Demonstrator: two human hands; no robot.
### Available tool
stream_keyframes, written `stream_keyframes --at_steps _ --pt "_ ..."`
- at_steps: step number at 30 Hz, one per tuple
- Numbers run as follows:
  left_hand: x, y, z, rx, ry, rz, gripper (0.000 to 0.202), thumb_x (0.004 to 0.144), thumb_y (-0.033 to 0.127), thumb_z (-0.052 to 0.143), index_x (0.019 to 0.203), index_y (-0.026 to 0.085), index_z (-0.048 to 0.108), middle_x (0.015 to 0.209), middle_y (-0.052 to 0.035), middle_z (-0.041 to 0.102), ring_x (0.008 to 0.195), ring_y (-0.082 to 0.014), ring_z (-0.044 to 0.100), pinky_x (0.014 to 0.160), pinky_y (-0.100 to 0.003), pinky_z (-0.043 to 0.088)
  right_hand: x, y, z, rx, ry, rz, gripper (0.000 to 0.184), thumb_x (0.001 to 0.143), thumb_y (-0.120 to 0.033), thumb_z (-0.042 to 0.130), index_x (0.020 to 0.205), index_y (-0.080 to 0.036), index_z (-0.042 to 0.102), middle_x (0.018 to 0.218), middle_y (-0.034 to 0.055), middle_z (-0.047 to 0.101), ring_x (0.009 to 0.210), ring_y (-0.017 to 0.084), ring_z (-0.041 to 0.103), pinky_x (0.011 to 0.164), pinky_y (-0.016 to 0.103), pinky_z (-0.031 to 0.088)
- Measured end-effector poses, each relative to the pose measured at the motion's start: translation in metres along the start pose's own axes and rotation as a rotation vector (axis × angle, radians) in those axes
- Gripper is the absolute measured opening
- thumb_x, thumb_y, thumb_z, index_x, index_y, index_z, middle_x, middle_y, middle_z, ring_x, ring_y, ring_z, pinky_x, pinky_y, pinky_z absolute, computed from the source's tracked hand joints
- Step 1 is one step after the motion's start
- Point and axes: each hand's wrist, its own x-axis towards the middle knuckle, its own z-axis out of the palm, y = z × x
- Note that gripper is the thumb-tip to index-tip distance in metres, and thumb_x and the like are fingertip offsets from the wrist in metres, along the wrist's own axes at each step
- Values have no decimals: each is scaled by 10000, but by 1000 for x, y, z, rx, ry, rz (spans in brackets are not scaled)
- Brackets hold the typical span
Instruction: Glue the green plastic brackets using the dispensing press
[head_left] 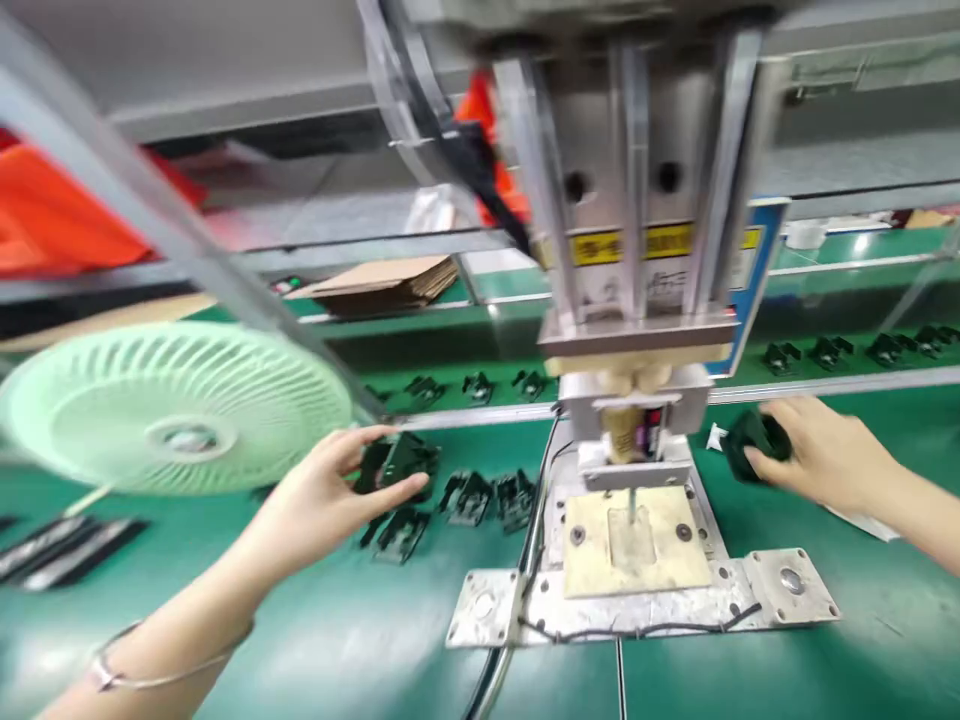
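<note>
On the left, my left hand has its thumb and fingers around a black plastic part, just above other parts of the same kind. Beside it on the green bench lie more black parts, one right below the hand and two to its right. My right hand grips a dark, blocky plastic part right of the press. Between my hands stands the metal press, its thin pin over a pale fixture plate with a shallow recess. Motion blurs the fine details of both held parts.
A pale green fan stands at left, with dark strips below it. Behind, black parts sit in a row along a green line. Cables run beside the press base. Flat cardboard is stacked at the back.
</note>
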Motion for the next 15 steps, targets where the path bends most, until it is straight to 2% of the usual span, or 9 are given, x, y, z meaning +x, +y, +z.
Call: stream_keyframes --at_steps 3,4,6,8,10,13,15 --pt "-60 -15 12 -138 -70 -83 717 622 729 741 1131 231 654 1114 -59 632 822 -245 637 723 -381 576 -71 -45 -15 141 54 -271 272 753 -445 625 934 -242 620 856 76 660 749 256 641 556 350 520" --pt "-74 -18 18 -175 -66 -108 716 628 717 743 1141 226 650 1111 -67 625 783 -233 633 711 -381 573 -86 -67 -18 188 39 -362 295 740 -388 637 998 -248 622 912 80 668 775 250 648 582 348 540" --pt "-92 -26 29 -239 -34 -162 736 634 701 752 1177 215 641 1100 -77 609 732 -217 627 738 -397 576 -102 -122 -23 303 74 -537 391 706 -372 652 1066 -224 617 944 102 675 817 256 653 566 326 547" --pt "-100 -38 38 -275 14 -217 764 630 691 766 1209 209 636 1091 -78 587 720 -210 624 796 -416 578 -98 -182 -24 392 91 -628 433 694 -412 663 1058 -182 615 919 110 667 836 265 643 593 335 565" --pt "-105 -54 43 -285 55 -267 783 623 682 778 1224 202 637 1068 -77 567 732 -214 621 836 -428 578 -80 -243 -21 409 50 -572 413 707 -466 667 1005 -181 628 938 111 659 875 293 627 622 381 576" --pt "-111 -81 49 -262 128 -336 810 642 678 761 1259 174 619 1030 -84 537 786 -239 618 870 -446 576 -44 -321 -8 387 -110 -543 396 759 -535 652 960 -194 633 953 103 638 975 319 593 622 384 573" --pt "-116 -96 55 -240 160 -368 811 658 665 740 1262 141 604 1031 -99 521 801 -253 617 869 -464 580 -22 -361 5 362 -205 -557 453 800 -551 632 1049 -173 638 1025 123 633 1075 332 559 709 403 591"
